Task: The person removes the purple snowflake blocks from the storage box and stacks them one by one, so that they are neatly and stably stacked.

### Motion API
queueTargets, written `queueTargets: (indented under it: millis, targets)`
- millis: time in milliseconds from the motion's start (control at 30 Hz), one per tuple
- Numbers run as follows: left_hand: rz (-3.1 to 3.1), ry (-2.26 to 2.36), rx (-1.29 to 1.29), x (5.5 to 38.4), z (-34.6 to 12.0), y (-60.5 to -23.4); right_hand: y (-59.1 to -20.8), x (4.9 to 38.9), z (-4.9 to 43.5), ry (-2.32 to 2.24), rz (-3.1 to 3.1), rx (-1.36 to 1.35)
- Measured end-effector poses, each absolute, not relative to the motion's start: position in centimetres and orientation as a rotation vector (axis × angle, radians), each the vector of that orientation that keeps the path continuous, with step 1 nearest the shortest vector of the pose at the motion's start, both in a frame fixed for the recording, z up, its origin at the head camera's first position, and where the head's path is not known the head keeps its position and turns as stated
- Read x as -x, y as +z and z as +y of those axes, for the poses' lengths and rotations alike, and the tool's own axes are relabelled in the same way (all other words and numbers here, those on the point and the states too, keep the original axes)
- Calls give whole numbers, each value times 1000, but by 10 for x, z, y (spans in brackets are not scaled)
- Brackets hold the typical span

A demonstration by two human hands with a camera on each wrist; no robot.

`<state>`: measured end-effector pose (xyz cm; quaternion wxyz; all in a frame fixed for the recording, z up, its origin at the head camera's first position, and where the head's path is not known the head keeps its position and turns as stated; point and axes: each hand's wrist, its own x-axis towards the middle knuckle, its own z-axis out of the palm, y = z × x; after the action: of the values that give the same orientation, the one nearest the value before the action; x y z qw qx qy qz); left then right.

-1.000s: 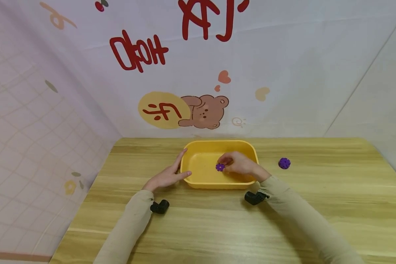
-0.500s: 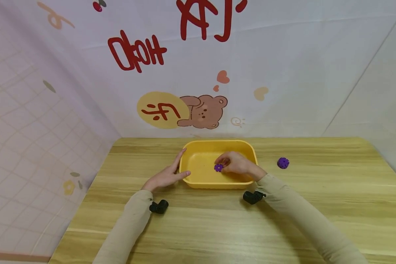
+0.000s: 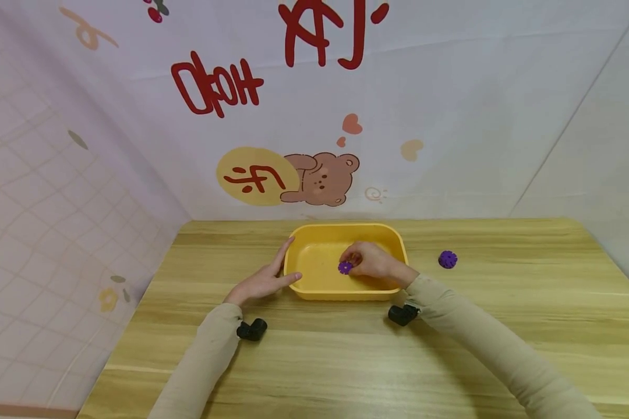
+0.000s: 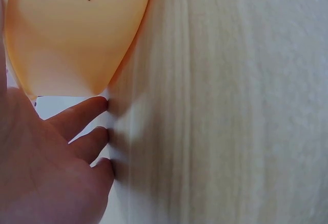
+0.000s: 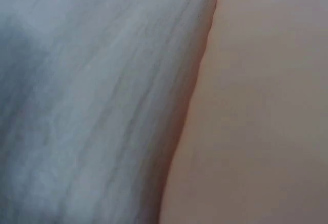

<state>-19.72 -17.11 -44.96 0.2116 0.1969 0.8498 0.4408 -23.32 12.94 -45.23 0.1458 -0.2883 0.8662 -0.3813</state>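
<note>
A yellow plastic basin [image 3: 346, 295] stands on the wooden table. My right hand [image 3: 372, 260] reaches down inside it and pinches a purple snowflake disc [image 3: 345, 267] between thumb and fingers, low over the basin's floor. At the basin's left end, my left hand [image 3: 262, 283] rests with its fingers and thumb extended against the side and rim. In the left wrist view the lower fingers of the left hand [image 4: 56, 167] stretch out beside the basin wall [image 4: 77, 39], tips at the tabletop. Only the basin's outer wall [image 5: 251, 106] and the table show in the right wrist view.
More purple snowflake discs [image 3: 448, 259] lie in a small pile on the table [image 3: 503, 302], right of the basin. Behind the table rises a white printed cloth [image 3: 451, 116] with a bear and red characters. Black wrist cameras hang below both sleeves.
The head view shifts slightly. Both hands, the held snowflake disc and the basin keep nearly the same places relative to one another.
</note>
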Motion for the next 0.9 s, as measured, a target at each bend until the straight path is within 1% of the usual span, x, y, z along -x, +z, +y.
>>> queueTargets:
  millis: [267, 667, 900]
  targets:
    - [2355, 1239, -531, 196, -172, -451, -454, 234, 124, -1023, 2488, 974]
    - [2354, 1229, -522, 195, -170, -450, -444, 225, 126, -1208, 2499, 887]
    - [2360, 1227, -533, 196, -170, -450, -435, 221, 129, -1254, 2516, 964]
